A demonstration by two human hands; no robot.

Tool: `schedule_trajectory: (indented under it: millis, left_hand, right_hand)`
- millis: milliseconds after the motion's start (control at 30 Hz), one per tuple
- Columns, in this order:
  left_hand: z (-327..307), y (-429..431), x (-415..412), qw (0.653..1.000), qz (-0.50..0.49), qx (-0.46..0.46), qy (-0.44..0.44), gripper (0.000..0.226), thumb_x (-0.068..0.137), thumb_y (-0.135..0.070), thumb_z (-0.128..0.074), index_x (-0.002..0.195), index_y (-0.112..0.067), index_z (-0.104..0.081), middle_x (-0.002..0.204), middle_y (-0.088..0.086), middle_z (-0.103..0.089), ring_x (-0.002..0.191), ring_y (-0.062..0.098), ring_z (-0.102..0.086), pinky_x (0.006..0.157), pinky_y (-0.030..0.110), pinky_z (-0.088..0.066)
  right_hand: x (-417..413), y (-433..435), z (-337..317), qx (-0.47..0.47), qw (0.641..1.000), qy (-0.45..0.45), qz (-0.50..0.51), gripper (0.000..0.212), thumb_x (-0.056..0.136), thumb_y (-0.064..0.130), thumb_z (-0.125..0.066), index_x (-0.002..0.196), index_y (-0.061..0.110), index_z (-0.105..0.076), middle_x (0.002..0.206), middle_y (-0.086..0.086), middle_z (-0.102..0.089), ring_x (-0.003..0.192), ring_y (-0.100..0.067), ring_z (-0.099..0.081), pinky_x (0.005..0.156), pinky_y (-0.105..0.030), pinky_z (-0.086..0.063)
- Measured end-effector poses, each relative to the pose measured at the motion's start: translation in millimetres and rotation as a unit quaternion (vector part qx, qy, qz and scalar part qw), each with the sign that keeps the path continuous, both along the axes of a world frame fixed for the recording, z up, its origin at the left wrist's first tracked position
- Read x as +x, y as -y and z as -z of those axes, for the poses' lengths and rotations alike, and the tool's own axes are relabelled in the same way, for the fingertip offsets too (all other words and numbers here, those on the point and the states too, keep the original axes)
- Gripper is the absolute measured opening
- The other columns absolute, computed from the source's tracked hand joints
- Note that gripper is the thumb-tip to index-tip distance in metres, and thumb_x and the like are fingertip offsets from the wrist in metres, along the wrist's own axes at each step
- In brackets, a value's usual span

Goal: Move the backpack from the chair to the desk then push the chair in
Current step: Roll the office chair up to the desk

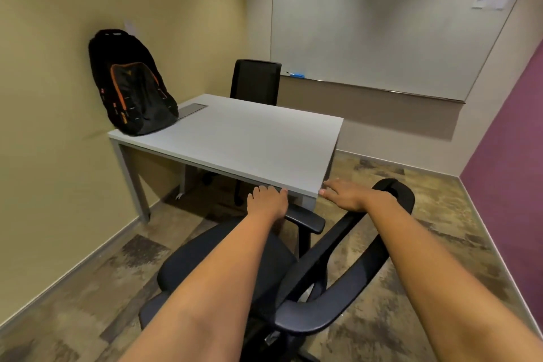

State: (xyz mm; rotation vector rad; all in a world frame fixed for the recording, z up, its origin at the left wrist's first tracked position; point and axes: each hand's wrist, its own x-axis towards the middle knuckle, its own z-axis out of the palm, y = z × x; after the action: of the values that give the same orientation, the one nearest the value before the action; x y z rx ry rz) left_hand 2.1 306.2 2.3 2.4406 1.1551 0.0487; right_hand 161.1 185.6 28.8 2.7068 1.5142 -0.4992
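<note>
Backpack (132, 85) already on table (249, 138), far left corner, leaning on wall so it stays up. Chair (264, 267) turned sideways, not under table. Left hand (267, 203) wraps armrest, grip closed on it. Right hand (343, 195) flat on chair back top, fingers apart. Both placed to turn and push chair in.
</note>
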Motion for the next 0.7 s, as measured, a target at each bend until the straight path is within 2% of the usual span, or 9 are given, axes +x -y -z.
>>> schedule_trajectory:
  millis: [200,333,433,567,700]
  left_hand:
    - [-1.8,27.7,7.3,0.992,-0.102,-0.062,-0.034,0.065,0.100,-0.047,-0.017,0.145,-0.001,-0.030,0.152,0.018,-0.032,0.140,0.034,-0.027,0.115,0.044,-0.022]
    - [0.7,65.2,-0.7,0.980,-0.141,-0.118,-0.074,0.068,0.100,-0.049,-0.012,0.147,-0.002,-0.027,0.156,0.018,-0.026,0.143,0.034,-0.024,0.118,0.045,-0.019]
    - [0.2,94.5,-10.3,0.972,-0.174,-0.142,-0.075,0.066,0.101,-0.047,-0.012,0.148,-0.002,-0.025,0.157,0.017,-0.023,0.144,0.034,-0.023,0.117,0.043,-0.019]
    - [-14.8,119.3,-27.1,0.969,-0.218,-0.105,-0.053,0.062,0.101,-0.046,-0.013,0.145,-0.007,-0.033,0.153,0.016,-0.032,0.138,0.034,-0.033,0.114,0.045,-0.026]
    - [-21.8,144.5,-39.4,0.971,-0.221,-0.056,-0.073,0.061,0.101,-0.044,-0.012,0.141,-0.009,-0.040,0.149,0.015,-0.040,0.134,0.032,-0.040,0.108,0.045,-0.029]
  right_hand:
    - [18.9,9.4,-0.4,-0.009,0.994,-0.046,-0.096,0.065,0.100,0.052,-0.024,0.151,0.011,-0.023,0.159,-0.007,-0.023,0.146,-0.024,-0.023,0.117,-0.037,-0.016]
    - [15.7,24.4,-0.6,-0.012,0.984,-0.072,-0.162,0.060,0.100,0.052,-0.024,0.146,0.016,-0.036,0.154,-0.007,-0.035,0.140,-0.025,-0.034,0.115,-0.043,-0.025]
    - [13.0,36.4,-0.5,-0.011,0.978,-0.065,-0.197,0.059,0.099,0.054,-0.024,0.146,0.022,-0.037,0.155,-0.003,-0.034,0.140,-0.024,-0.034,0.115,-0.048,-0.025]
    - [9.3,51.5,0.4,0.018,0.975,-0.049,-0.218,0.051,0.100,0.050,-0.022,0.142,0.029,-0.043,0.153,0.001,-0.038,0.138,-0.024,-0.038,0.112,-0.045,-0.029]
    - [1.8,64.5,-0.9,0.045,0.975,-0.030,-0.214,0.048,0.100,0.048,-0.021,0.135,0.030,-0.050,0.147,-0.001,-0.046,0.133,-0.025,-0.043,0.108,-0.044,-0.029]
